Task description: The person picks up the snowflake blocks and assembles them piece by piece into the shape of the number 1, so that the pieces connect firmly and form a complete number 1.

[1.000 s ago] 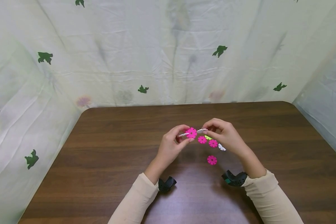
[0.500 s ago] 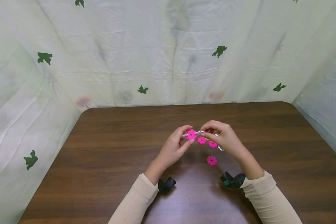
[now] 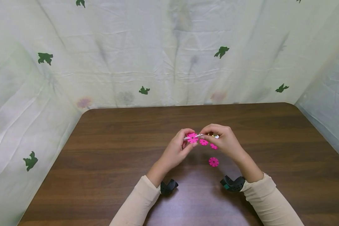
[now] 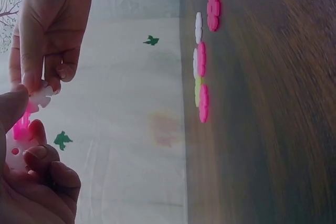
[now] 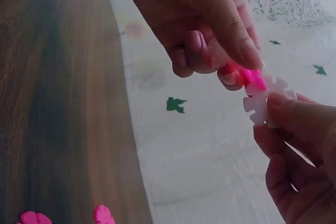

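Observation:
Raised above the table, my left hand (image 3: 172,152) pinches a pink notched disc (image 3: 192,137) between thumb and fingers. A white notched disc (image 4: 18,153) is joined to its left side, partly hidden by the left fingers. My right hand (image 3: 227,141) pinches another white notched disc (image 5: 258,104) by its edge. In the right wrist view this disc meets the pink disc's edge; how deep the slots fit together cannot be made out.
On the brown table (image 3: 115,163) lie loose discs: a pink one (image 3: 213,162) nearer me, other pink ones (image 3: 203,142) beyond it, white ones (image 4: 198,27) and a yellow-green one (image 4: 198,95). A pale curtain (image 3: 164,56) with green shapes stands behind the table.
My right hand has moved left and slightly towards me, bringing its white disc from apart to against the pink disc. The left hand has lowered slightly, still holding the pink disc.

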A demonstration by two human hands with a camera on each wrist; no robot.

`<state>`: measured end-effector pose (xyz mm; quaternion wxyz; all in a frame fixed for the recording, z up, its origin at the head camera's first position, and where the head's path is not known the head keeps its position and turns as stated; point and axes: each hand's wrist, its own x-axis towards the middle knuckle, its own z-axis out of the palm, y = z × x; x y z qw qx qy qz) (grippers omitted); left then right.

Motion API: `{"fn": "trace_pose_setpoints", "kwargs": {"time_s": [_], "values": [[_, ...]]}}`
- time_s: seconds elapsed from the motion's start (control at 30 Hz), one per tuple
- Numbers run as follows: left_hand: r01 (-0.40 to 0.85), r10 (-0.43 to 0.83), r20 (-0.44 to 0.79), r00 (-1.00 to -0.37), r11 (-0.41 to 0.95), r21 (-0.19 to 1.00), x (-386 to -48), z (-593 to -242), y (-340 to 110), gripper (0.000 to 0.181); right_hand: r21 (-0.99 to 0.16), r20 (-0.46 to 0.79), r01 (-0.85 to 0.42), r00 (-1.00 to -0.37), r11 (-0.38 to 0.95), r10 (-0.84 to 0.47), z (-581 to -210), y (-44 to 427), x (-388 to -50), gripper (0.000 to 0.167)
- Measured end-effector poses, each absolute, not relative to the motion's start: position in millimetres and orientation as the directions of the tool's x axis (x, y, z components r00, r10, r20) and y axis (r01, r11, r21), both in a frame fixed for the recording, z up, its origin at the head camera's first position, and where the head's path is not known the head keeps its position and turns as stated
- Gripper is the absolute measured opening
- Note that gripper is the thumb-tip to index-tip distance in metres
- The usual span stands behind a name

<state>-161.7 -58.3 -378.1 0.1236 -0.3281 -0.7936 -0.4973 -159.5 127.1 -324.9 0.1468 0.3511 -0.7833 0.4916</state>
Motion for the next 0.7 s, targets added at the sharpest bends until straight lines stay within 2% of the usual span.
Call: {"fn": "trace_pose_setpoints", "kwargs": {"time_s": [0.4, 0.7], "values": [[0.662, 0.345, 0.569, -0.747, 0.306, 0.684, -164.3, -377.2, -63.0, 0.048, -0.744, 0.458, -0.594, -0.787, 0.305, -0.413, -323.9, 128.8, -157.5, 0.017], [0.718, 0.367, 0.62, -0.693, 0.281, 0.636, -164.2, -377.0, -63.3, 0.048, -0.831, 0.364, -0.495, -0.829, 0.254, -0.425, -334.1, 127.8, -163.5, 0.019]]}}
